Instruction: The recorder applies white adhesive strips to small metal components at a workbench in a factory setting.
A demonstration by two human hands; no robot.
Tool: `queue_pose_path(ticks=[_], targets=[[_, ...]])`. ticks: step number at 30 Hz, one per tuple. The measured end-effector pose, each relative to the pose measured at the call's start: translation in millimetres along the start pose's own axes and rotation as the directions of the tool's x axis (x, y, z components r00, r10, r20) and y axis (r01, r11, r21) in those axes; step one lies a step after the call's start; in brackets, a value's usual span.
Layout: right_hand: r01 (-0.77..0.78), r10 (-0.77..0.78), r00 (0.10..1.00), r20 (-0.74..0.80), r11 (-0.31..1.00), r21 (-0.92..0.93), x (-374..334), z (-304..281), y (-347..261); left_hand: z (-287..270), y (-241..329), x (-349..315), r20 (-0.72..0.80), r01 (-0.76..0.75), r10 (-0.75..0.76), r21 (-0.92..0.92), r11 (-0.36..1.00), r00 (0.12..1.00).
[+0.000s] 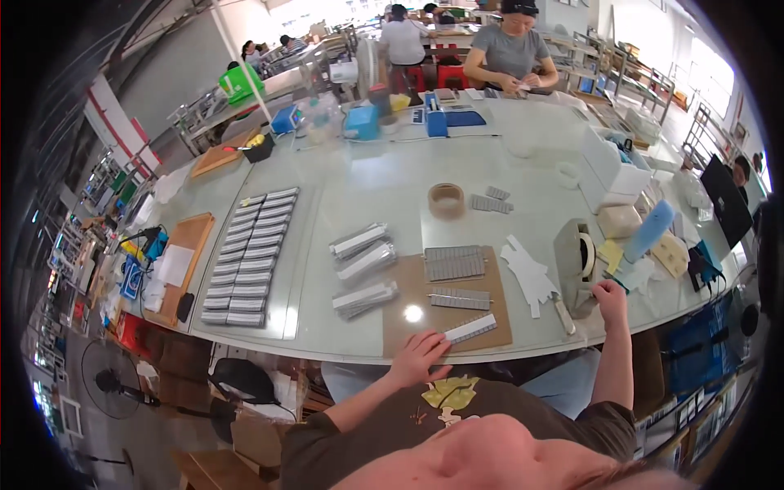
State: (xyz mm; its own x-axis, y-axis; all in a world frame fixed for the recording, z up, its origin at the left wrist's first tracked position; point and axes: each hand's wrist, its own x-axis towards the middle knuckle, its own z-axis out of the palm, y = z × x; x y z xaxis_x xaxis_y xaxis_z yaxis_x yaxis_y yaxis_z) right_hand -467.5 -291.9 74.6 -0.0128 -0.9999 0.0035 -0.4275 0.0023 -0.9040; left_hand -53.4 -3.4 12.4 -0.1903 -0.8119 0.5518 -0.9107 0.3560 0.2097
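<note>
My left hand (419, 356) lies on the brown board (400, 286) at the table's near edge, fingers loosely stretched. Its fingertips touch the left end of a segmented grey strip with a white paper strip (471, 329) over it. At the tape dispenser (570, 261) on the right, my right hand (609, 300) is closed in a pinch by its near end. What it pinches is too small to make out. Further up the board lie two groups of grey segmented strips (454, 263). White paper strips (527, 269) form a loose pile between board and dispenser.
Bagged strips (363, 257) lie left of the board, with two long columns of stacked strips (251, 257) beyond. A roll of brown tape (446, 200) stands farther back. Beside the dispenser are a utility knife (564, 314) and a blue bottle (651, 229). A co-worker (513, 53) sits across.
</note>
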Motion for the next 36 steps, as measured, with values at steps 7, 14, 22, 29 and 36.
queue_pose_path(ticks=[7, 14, 22, 29, 36], targets=[[0.534, -0.665, 0.743, -0.076, 0.658, -0.531, -14, 3, -15, 0, 4, 3, 0.034, 0.054, -0.054, 0.005, 0.999, 0.998], [0.132, -0.132, 0.991, -0.001, 0.991, 0.004, -69, -11, -6, 3, 11, -9, 0.056, 0.101, -0.095, -0.098, 0.990, 0.994], [-0.125, 0.084, 0.975, 0.206, 0.973, 0.195, -113, 49, 19, 6, -2, -2, -0.070, 0.057, -0.070, -0.174, 0.983, 0.995], [-0.647, 0.133, 0.607, 0.784, 0.657, 0.389, -191, 159, -39, 1, -2, 8, -0.045, 0.111, -0.123, -0.207, 0.972, 0.991], [-0.837, 0.071, 0.318, 0.946, 0.489, 0.244, -203, 200, -26, 0, 7, -2, -0.002, 0.138, -0.141, -0.194, 0.971, 0.990]])
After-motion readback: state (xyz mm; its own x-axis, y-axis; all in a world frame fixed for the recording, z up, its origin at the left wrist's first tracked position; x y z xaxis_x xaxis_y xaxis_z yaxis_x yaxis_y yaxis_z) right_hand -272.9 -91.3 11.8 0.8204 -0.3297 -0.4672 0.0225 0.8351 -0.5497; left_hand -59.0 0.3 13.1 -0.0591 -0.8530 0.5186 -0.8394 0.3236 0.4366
